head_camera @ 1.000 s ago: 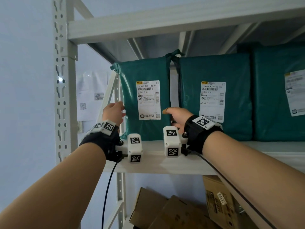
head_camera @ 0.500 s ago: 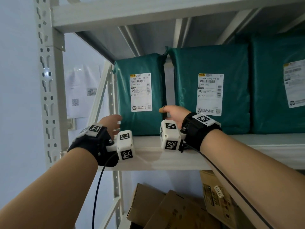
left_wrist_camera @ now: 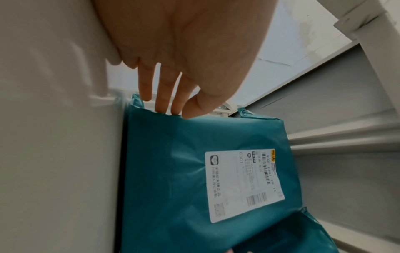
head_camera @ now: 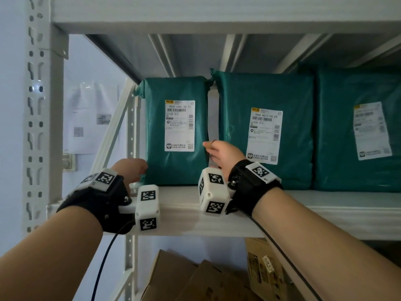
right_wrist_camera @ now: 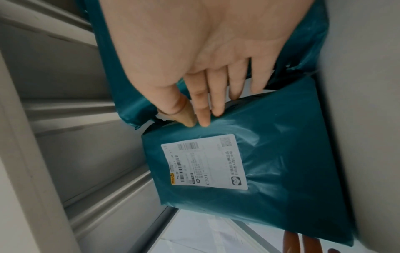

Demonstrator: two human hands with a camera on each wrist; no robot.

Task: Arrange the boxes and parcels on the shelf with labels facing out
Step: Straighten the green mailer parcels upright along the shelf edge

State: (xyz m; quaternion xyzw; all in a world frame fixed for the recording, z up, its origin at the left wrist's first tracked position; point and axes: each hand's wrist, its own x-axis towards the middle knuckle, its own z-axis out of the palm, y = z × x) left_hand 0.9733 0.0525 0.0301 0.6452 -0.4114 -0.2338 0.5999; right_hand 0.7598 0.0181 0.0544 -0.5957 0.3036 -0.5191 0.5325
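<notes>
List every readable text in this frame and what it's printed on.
"902F C301 20 11" and "C301": label on left parcel.
"386A A010 00 C5" and "A010": label on middle parcel.
Right parcel label: blurred.
Cardboard box tag and wall papers: unreadable.

Three teal plastic-wrapped parcels stand side by side on the white metal shelf board: left parcel, middle parcel, right parcel. Brown cardboard boxes lie below.

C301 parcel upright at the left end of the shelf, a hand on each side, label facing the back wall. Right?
Not quite: the C301 parcel shows its label facing out, per the head view. The rest holds: left hand and right hand flank it.
</notes>
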